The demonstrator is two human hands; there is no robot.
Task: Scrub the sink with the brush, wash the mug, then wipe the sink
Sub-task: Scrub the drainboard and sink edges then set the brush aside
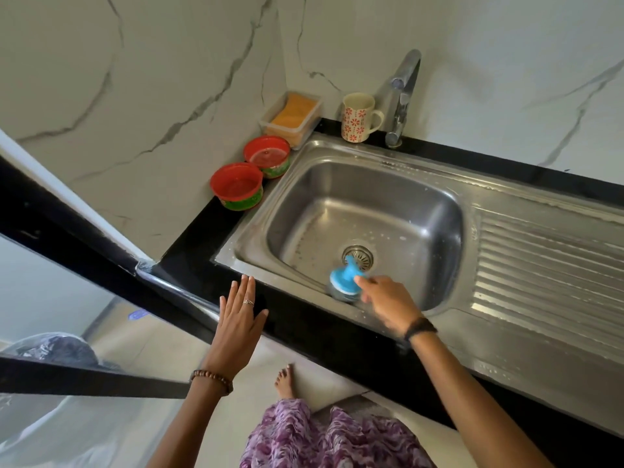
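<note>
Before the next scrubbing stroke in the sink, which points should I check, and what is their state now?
1. Right hand holds the blue brush: cannot tell, blurred.
2. Brush lies in the sink basin, near the drain: ok.
3. Left hand free, fingers straight, over the counter edge: ok.
4. Mug out of the basin, beside the tap: ok.
5. Water running: cannot tell.

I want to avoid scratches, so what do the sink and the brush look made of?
The sink looks like stainless steel, satin-brushed: grey metal with soft reflections and a pressed ribbed drainboard. The brush in the right hand looks like glossy blue moulded plastic; its bristles are too blurred to judge.
</note>
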